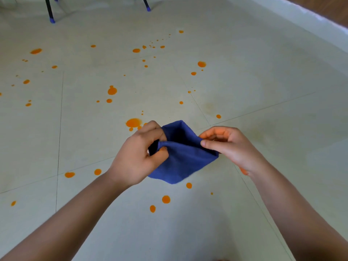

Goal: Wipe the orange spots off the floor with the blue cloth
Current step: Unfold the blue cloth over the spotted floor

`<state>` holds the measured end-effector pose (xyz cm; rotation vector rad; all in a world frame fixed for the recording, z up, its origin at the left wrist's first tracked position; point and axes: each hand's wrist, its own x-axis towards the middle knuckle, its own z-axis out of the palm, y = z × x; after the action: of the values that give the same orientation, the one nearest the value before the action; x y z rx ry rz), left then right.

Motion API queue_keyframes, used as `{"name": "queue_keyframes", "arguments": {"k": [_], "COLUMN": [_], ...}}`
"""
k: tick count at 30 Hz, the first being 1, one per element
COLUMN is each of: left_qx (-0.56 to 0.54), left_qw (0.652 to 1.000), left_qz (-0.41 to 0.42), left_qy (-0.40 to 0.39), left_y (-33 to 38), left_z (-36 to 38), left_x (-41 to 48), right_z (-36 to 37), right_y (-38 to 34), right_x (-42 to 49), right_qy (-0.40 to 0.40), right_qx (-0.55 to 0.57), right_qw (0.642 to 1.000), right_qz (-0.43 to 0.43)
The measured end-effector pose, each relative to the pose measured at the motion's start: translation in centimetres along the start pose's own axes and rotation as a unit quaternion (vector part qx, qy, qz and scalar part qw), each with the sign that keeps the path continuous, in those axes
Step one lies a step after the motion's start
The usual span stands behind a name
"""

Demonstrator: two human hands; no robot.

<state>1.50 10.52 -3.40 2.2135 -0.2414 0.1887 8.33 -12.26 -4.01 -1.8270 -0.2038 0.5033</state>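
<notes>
A blue cloth (pixel 180 157) hangs folded in the air above the pale tiled floor (pixel 263 91), held between both hands. My left hand (pixel 139 157) grips its bunched left edge in curled fingers. My right hand (pixel 229 147) pinches the right edge between thumb and fingers. Orange spots are scattered over the tiles: a large one (pixel 133 123) just beyond my left hand, another large one (pixel 112 91) farther off, two (pixel 166 199) below the cloth, and several small ones toward the far side (pixel 201 64). The cloth hides the floor right under it.
Two black chair legs with blue feet (pixel 52 20) (pixel 148 8) stand at the far edge. A low white wall base (pixel 310 21) runs along the right, with brown wall above it. Faint yellowish smears (pixel 209 108) mark the tiles right of centre.
</notes>
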Motion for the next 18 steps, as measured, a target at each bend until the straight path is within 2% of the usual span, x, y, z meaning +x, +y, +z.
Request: {"name": "queue_keyframes", "arguments": {"k": [2,5,7,9,11,13,15,18], "left_qx": [-0.020,-0.019,-0.015,-0.053,-0.092,-0.077,-0.028,-0.009], "left_qw": [0.999,0.999,0.999,0.998,0.995,0.996,0.999,1.000], "left_qz": [0.017,0.034,0.023,-0.012,-0.036,-0.037,-0.021,-0.004], "left_qy": [0.020,0.022,0.016,0.023,0.028,0.010,-0.012,-0.028], "left_y": [0.3,0.3,0.1,0.0,-0.2,-0.3,-0.3,0.6], "left_z": [-0.8,-1.7,-1.7,-1.3,-0.8,0.0,1.4,3.9], "left_x": [0.1,0.3,0.1,0.0,0.2,0.9,2.2,4.4], "right_z": [-0.6,-1.1,-1.2,-1.6,-2.6,-3.7,-4.7,-5.9], "right_y": [0.1,0.3,0.3,0.1,0.2,1.0,2.2,3.7], "right_x": [0.1,0.2,0.1,-0.1,-0.2,-0.4,-0.6,-1.4], "right_qy": [0.072,0.174,0.186,0.181,0.154,0.135,0.169,0.275], "right_qx": [-0.048,-0.148,-0.170,-0.147,-0.126,-0.123,-0.120,-0.113], "right_qw": [0.996,0.972,0.965,0.969,0.977,0.981,0.978,0.953], "right_qz": [-0.014,-0.057,-0.068,-0.079,-0.080,-0.059,-0.037,-0.047]}}
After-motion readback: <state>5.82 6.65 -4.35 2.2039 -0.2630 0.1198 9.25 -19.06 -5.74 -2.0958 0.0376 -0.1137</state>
